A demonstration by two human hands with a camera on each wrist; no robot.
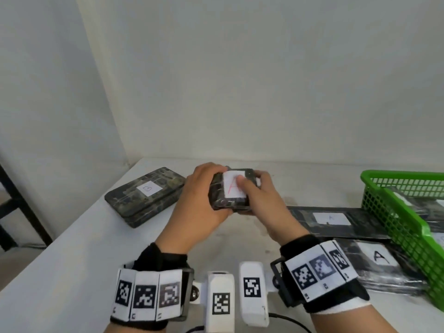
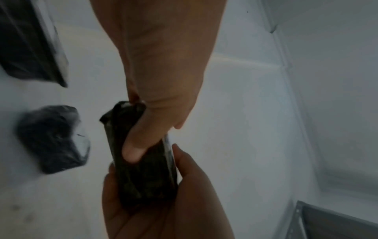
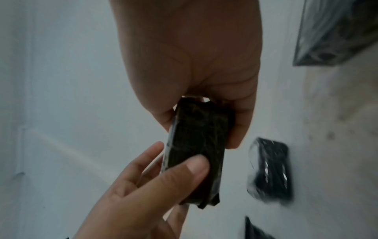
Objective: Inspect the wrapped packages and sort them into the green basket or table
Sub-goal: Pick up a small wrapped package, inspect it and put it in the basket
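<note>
Both hands hold one small dark wrapped package [image 1: 219, 200] above the middle of the white table [image 1: 84, 260]. Its white label shows a red "A". My left hand [image 1: 204, 188] grips its left end, thumb on the side in the left wrist view [image 2: 132, 150]. My right hand [image 1: 257, 198] grips the right end, with the thumb lying on the label. The same package [image 3: 196, 145] fills the centre of the right wrist view. The green basket [image 1: 394, 219] stands at the right edge with wrapped packages inside.
A camouflage-wrapped package labelled "B" [image 1: 146, 195] lies at the left. A flat dark package labelled "A" [image 1: 331, 219] and another "A" package [image 1: 379, 260] lie beside the basket. White walls close the back and left. A dark frame [image 1: 21, 212] stands left of the table.
</note>
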